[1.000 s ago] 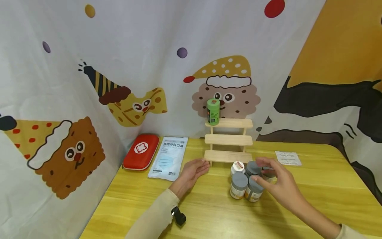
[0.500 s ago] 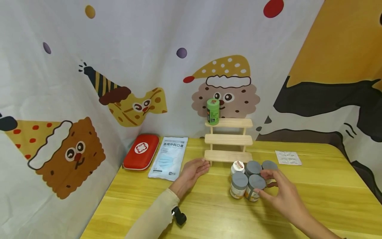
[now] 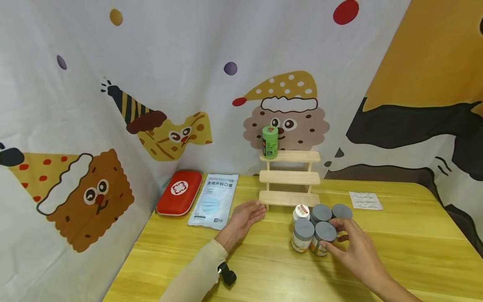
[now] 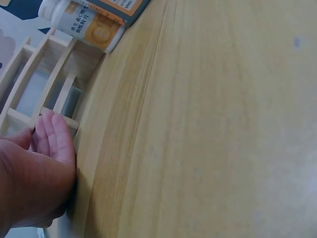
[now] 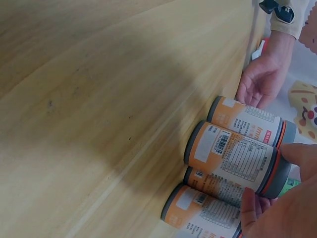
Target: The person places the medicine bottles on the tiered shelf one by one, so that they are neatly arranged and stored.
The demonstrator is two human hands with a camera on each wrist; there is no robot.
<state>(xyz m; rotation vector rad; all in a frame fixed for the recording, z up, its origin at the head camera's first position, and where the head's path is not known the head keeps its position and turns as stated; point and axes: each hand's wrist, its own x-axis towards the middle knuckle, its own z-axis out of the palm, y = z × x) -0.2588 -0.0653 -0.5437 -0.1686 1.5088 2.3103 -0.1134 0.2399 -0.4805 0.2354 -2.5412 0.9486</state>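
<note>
Wooden table, printed backdrop beyond grip. Your right hand curls thumb and fingers round grey-lidded jar; neighbouring jars crowd left and behind. Best squeeze lid evenly, lift vertically. Left hand, straight-fingered, at shelf.

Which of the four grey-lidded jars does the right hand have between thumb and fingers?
The front-right grey-lidded, white-and-orange cylindrical jar in the head view: the right hand pinches it near the top, and it alone stands within that grip.
</note>
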